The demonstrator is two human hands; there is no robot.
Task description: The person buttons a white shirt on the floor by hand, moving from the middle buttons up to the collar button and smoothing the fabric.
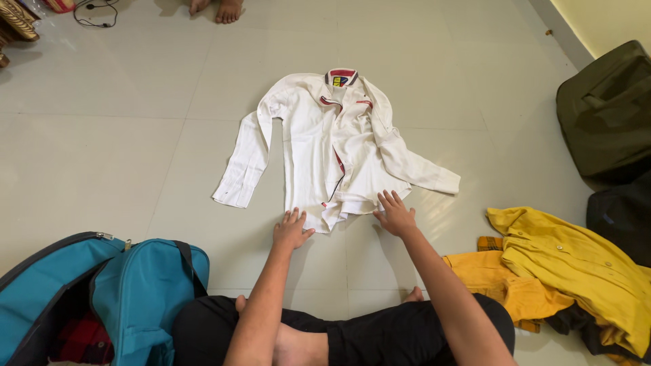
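Teal bag (129, 291) open at left. White shirt (332, 146) lies spread on the tiled floor (102, 149), front open, sleeves out, not yet folded. Left hand (291, 229) and right hand (395, 215) flat, fingers spread, holding nothing, on its hem. Yellow clothes (563, 268) piled at right.

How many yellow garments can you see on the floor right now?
2. A yellow shirt with buttons lies right of the person's right hand; a darker orange-yellow garment sits partly under it, beside the knee. More may be hidden in that pile.
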